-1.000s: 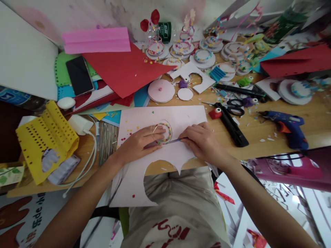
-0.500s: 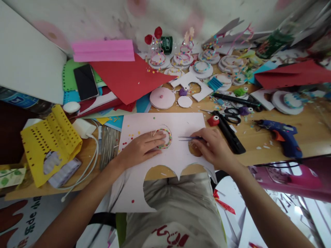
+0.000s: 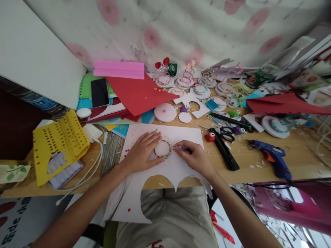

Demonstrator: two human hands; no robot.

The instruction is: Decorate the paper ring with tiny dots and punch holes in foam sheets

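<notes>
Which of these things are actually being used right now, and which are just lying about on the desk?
In use: left hand on the beaded ring; right hand pinching tweezers beside it; pink sheet underneath.
Lying about: glue gun, scissors, phone, red paper, yellow punched sheet.

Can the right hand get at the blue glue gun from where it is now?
Probably yes: the glue gun lies uncovered on the table beyond a low black tool, nothing standing between. But the right hand is pinching tweezers.
</notes>
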